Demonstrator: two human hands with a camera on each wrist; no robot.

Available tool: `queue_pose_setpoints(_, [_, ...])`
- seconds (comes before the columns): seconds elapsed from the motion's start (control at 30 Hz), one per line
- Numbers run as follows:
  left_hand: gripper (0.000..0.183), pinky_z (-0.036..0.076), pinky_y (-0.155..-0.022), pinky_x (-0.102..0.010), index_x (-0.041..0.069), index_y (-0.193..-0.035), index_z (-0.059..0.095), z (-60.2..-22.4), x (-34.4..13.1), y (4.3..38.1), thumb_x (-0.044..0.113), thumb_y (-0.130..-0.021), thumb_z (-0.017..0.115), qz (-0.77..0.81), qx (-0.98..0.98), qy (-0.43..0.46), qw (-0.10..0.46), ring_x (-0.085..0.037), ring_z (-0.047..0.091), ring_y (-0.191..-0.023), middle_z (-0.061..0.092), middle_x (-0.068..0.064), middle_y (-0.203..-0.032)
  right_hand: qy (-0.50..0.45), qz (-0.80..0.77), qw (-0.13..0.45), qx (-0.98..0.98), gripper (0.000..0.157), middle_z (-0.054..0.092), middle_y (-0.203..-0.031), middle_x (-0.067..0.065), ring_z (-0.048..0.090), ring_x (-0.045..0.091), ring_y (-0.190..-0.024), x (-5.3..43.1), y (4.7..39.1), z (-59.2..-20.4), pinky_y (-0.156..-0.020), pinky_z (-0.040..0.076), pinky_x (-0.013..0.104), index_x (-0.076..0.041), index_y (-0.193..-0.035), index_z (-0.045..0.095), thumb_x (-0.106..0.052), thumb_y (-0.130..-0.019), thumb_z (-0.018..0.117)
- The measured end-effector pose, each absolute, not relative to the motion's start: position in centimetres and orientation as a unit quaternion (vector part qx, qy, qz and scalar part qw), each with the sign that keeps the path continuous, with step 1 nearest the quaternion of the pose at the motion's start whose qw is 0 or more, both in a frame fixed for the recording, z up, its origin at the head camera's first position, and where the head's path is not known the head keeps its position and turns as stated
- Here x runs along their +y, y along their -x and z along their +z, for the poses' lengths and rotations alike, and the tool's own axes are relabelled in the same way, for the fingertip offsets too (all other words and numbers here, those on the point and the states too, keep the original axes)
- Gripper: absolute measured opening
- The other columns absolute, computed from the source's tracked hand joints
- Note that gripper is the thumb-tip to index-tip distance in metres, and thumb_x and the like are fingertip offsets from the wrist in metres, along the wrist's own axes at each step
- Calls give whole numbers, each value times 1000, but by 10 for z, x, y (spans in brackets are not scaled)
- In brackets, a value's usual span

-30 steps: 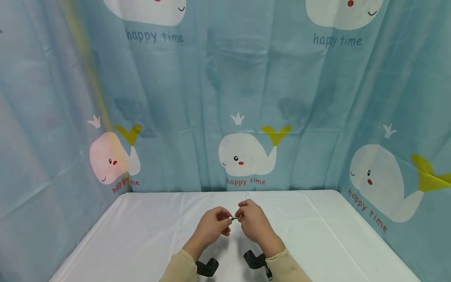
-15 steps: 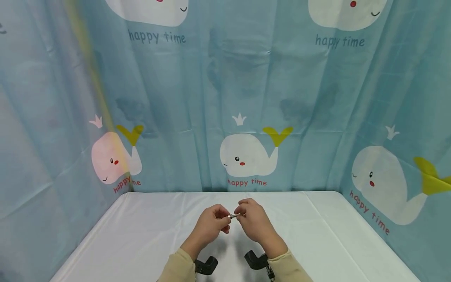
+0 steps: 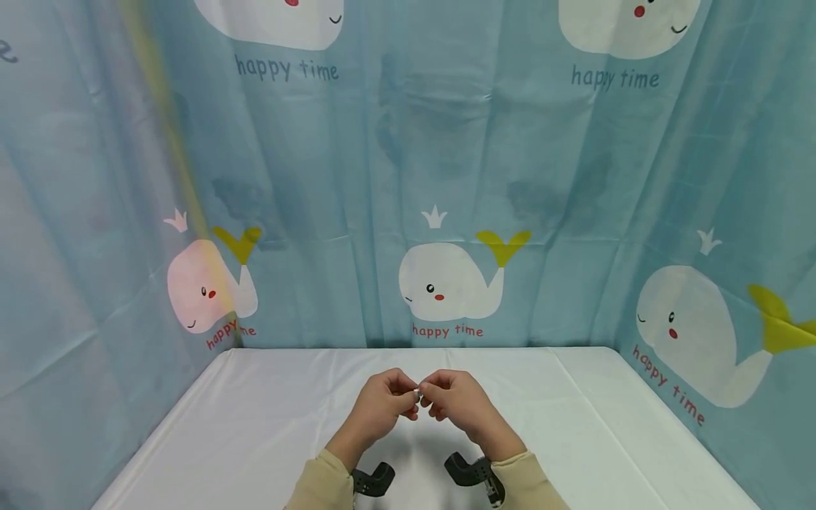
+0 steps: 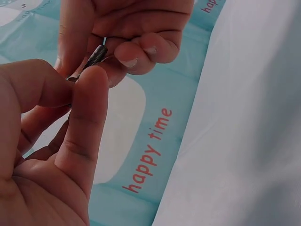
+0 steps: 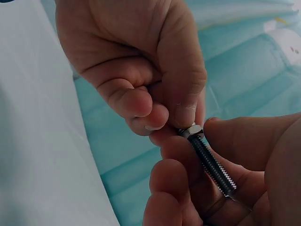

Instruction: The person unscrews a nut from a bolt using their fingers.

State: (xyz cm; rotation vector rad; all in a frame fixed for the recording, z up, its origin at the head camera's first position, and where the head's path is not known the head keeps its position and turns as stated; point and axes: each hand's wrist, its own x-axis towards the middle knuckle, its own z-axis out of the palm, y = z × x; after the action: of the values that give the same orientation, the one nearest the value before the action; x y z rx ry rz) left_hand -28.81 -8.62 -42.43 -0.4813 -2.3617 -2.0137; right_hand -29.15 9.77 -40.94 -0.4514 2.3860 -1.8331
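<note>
A small metal bolt (image 5: pixel 214 165) with a threaded shaft lies between the two hands, a hex nut (image 5: pixel 194 131) on it near the left fingertips. My left hand (image 3: pixel 376 407) pinches the bolt's end between thumb and index finger; that end is mostly hidden. My right hand (image 3: pixel 460 404) has thumb and index fingertips on either side of the nut, other fingers curled. In the left wrist view the bare shaft (image 4: pixel 96 56) points toward the right palm. Fingers cover most of the bolt in the head view.
A white cloth-covered table (image 3: pixel 268 425) lies below the hands. Behind it hangs a blue curtain (image 3: pixel 319 297) printed with whales. Black wrist mounts (image 3: pixel 374 480) hang under the forearms.
My right hand has shifted from the shaft's far end toward the left hand, its fingers now around the nut. The shaft seen earlier between the hands is covered. The left hand stays nearly still.
</note>
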Motion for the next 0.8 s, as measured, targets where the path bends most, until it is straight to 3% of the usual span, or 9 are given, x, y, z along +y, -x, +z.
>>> queue_pose_setpoints(0.67, [6,58,-66,-39,4,-94,68,-421,-86,286,8,-92,71,-609,-778,155,-11,-24,67,-66,67,-10,-78,126,-629,85,763,17,67,-82,9,61,20,-71,96,290,-408,-64,54,33,0,-95,70,-16,-95,68])
queue_pose_setpoints(0.8, [7,58,-66,-39,2,-94,67,-421,-87,287,8,-92,70,-610,-777,154,-15,-25,66,-66,66,-12,-79,128,-630,74,762,15,67,-93,9,63,22,-80,95,290,-407,-71,56,36,-2,-104,68,-11,-92,71])
